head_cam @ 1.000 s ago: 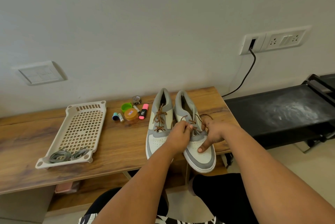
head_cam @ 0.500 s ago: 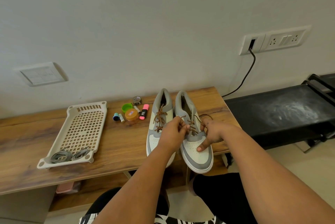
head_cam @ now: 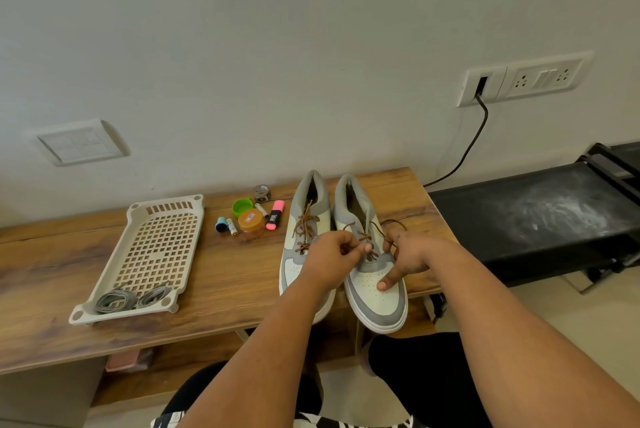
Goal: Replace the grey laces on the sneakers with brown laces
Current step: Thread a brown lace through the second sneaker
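At the bench's right front corner your two hands meet over the right sneaker (head_cam: 372, 275), whose toe hangs past the front edge toward you while its heel points at the wall, so its long axis runs straight away from you and the eyelet rows follow that line. Your left hand (head_cam: 329, 259) is curled over the middle of the brown lace (head_cam: 363, 235), fingertips pinching a strand at about the lowest crossings; your right hand (head_cam: 407, 256) pinches the other strand on the far side of the tongue, its loose loop arching up behind the knuckles, and one finger is stretched down to press on the toe box. The lace lies between your hands, slightly beyond both, so whatever comes next probably means drawing each end outward and back along the shoe's length; neither hand is clearly nearer. The left sneaker (head_cam: 304, 244), touching or just beside its mate, already wears a brown lace up its eyelets. The grey laces (head_cam: 130, 299) sit coiled in the near end of the tray (head_cam: 104, 275), well apart to the left. This looks like the last stretch: the right shoe's upper eyelets appear unthreaded, though your fingers hide the lower ones.
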The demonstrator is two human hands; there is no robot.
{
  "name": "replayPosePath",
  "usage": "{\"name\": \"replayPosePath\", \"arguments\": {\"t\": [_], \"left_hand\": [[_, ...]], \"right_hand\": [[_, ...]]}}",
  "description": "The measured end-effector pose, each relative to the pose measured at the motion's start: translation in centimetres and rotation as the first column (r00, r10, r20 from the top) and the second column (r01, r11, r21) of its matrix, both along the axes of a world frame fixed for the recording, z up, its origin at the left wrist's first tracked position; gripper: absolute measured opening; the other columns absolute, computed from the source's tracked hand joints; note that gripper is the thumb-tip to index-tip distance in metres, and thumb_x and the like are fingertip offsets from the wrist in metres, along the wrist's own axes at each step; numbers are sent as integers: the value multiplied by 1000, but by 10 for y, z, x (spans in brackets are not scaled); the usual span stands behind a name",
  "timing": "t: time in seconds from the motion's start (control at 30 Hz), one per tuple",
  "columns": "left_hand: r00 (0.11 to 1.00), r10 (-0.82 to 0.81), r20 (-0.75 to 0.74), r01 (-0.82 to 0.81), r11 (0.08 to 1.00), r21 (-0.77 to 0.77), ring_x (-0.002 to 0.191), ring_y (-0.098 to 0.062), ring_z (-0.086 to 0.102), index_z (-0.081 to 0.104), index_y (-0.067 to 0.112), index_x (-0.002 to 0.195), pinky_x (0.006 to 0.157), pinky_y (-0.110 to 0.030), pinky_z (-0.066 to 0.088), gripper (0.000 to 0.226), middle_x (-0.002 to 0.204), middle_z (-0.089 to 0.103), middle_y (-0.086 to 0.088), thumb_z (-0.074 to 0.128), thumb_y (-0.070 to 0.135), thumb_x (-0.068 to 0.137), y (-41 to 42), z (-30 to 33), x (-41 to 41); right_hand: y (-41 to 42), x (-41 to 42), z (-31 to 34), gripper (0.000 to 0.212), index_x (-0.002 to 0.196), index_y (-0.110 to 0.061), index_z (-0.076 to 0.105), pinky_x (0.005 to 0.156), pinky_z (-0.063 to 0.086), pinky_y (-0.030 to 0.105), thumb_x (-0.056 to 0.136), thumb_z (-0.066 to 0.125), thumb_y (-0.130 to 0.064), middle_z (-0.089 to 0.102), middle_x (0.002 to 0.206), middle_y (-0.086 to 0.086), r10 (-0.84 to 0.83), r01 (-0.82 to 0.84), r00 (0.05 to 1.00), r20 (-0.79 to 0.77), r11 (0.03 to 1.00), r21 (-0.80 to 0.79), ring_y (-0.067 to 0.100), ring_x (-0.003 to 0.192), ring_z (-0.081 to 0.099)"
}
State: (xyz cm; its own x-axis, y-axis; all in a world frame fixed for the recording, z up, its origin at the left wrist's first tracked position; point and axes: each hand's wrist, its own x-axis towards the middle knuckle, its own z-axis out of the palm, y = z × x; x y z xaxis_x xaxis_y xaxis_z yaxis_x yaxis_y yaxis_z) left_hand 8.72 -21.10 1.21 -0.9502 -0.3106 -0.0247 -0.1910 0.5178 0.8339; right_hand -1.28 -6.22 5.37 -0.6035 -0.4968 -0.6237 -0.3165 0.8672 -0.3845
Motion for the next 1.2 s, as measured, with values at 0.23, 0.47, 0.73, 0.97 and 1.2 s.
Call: {"name": "replayPosePath", "arguments": {"t": [0.23,0.47,0.73,0.97,1.2], "left_hand": [[994,85,-69,-92,990,-103,74,-3,59,66,24,90,69,-20,49,3,80,63,12,67,25,93,-8,-4,-8],[993,46,-113,-66,983,-173,77,-5,61,70,23,93,71,-23,53,10,92,65,9,75,27,85,-1,-15,-16],[986,-66,-150,15,947,-320,87,-14,50,53,15,100,76,-28,44,7,99,51,1,51,22,100,3,-11,-21],[984,3,-180,-40,978,-203,78,-7,55,53,18,98,67,-22,45,15,88,58,5,57,32,98,2,-1,-20],[995,67,-74,-80,979,-190,86,-14,61,66,15,95,84,-36,54,9,92,65,0,67,24,92,0,-12,-18]], "right_hand": [[8,-10,-1,17,102,-27,63,86,49,27,94,61,-12,62,105,-7,-218,162,969,-115,915,-369,11,100,57],[-7,-4,1,16,94,-20,69,71,49,8,82,76,-12,66,86,-10,-162,50,969,-185,868,-495,4,81,62],[-8,-9,-4,24,95,-21,66,89,56,35,78,78,-8,68,96,-2,-167,101,981,-94,867,-488,15,94,66],[-3,-14,-10,16,94,-16,66,90,55,37,87,64,-1,67,99,4,-229,173,972,-52,848,-501,21,97,65],[-4,-16,-13,18,91,-20,67,94,53,41,86,66,-3,67,99,0,-232,168,970,-71,855,-491,19,99,63]]}}
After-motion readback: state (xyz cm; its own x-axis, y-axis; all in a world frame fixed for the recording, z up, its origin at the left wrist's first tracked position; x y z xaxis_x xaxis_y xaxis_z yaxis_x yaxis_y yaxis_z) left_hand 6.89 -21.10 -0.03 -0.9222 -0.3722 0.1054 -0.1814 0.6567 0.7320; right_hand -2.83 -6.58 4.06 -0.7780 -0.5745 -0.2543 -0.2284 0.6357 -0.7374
